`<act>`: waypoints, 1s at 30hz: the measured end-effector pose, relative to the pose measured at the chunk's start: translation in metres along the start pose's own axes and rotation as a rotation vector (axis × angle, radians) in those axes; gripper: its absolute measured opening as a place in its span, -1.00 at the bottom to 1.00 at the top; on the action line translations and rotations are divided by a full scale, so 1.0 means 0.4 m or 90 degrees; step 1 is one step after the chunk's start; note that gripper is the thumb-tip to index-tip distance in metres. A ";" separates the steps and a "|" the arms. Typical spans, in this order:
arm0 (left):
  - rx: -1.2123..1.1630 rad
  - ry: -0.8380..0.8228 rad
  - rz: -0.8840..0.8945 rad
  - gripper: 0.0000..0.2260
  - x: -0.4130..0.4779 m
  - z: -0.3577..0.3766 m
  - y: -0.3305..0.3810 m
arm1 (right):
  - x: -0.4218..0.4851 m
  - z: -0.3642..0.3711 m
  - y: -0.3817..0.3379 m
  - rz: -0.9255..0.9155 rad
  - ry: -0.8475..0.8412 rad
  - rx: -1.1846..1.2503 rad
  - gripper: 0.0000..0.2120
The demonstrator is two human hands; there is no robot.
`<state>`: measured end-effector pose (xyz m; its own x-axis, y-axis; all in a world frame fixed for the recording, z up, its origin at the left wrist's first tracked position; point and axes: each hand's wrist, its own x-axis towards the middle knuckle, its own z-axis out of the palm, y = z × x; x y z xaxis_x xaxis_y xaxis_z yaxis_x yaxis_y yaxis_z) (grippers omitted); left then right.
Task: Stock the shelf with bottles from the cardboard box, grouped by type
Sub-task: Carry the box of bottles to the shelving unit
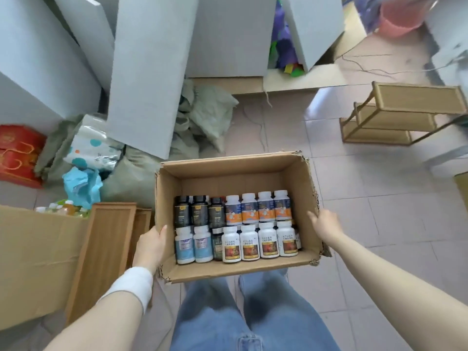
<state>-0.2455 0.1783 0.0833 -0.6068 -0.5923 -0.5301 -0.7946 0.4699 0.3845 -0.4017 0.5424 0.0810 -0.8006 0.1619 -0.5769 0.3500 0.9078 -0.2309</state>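
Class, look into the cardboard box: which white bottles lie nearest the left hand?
The two blue-labelled bottles, in the near-left corner of the cardboard box, beside the left hand. The orange-labelled bottles and red-labelled bottles sit further right.

floor (pixel 379 224): pale tiles | right-rear: three-tier wooden shelf (pixel 395 117) | rear: green sacks (pixel 205 115) | left: red gift box (pixel 17 155), large carton (pixel 33 262)

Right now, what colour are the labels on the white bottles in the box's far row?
The labels are orange with dark blue tops; head view.
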 end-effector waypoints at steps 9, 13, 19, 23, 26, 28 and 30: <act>0.060 -0.081 0.128 -0.66 0.007 0.279 0.506 | 0.199 -0.290 0.398 0.128 0.057 0.022 -0.59; 0.071 -0.109 0.171 -0.68 0.036 0.381 0.742 | 0.311 -0.403 0.517 0.179 0.079 0.047 -0.59; 0.108 -0.136 0.233 -0.67 0.121 0.513 1.110 | 0.533 -0.592 0.628 0.229 0.088 0.075 -0.58; 0.112 -0.163 0.250 -0.69 0.179 0.607 1.360 | 0.678 -0.724 0.682 0.288 0.097 0.089 -0.59; 0.122 -0.180 0.269 -0.67 0.211 0.663 1.542 | 0.782 -0.831 0.721 0.312 0.109 0.106 -0.59; 0.137 -0.179 0.282 -0.67 0.230 0.701 1.657 | 0.848 -0.898 0.752 0.320 0.111 0.114 -0.59; 0.147 -0.185 0.294 -0.67 0.238 0.740 1.766 | 0.910 -0.961 0.790 0.328 0.111 0.132 -0.60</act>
<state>-0.8582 0.6478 0.0807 -0.8324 -0.1045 -0.5442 -0.4045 0.7858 0.4679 -0.7693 1.0368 0.0991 -0.5644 0.6398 -0.5217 0.7894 0.6031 -0.1143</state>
